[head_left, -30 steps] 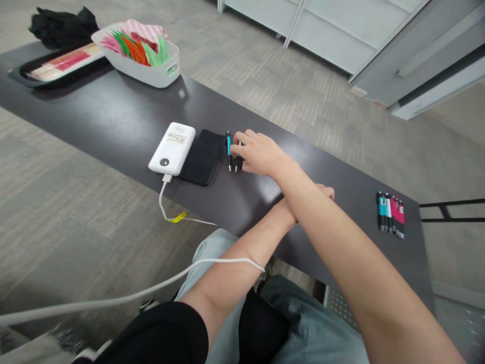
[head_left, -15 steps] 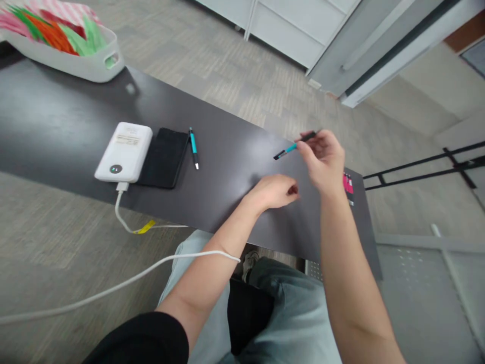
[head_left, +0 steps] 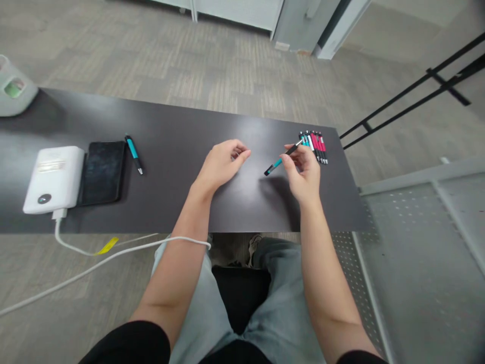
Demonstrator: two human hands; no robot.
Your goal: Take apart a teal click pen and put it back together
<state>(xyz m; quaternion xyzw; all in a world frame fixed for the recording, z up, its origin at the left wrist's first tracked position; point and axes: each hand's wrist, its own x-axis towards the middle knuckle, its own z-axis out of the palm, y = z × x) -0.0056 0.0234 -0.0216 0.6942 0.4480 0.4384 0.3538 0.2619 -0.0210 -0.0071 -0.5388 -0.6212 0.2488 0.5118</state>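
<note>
A teal-and-black pen (head_left: 278,163) is pinched between the thumb and fingers of my right hand (head_left: 305,174). It is tilted above the table, its dark end pointing down and left. My left hand (head_left: 223,162) is just left of it over the table, fingers loosely curled with a gap to the thumb, and I see nothing held in it. Behind my right fingers lies a row of several pens (head_left: 316,146), teal, white and pink, side by side; my hand partly hides it. Another teal-and-black pen (head_left: 133,153) lies alone farther left.
A black phone-like slab (head_left: 103,172) lies beside a white power bank (head_left: 55,179) at the left. From the power bank a white cable (head_left: 70,246) hangs over the front edge; a cable crosses my left forearm. A white basket (head_left: 17,93) stands on the dark table (head_left: 182,131) at far left.
My view has swung right, bringing the row of pens into sight. My left hand has shifted away from my right hand. The right hand still holds the teal-and-black pen.
</note>
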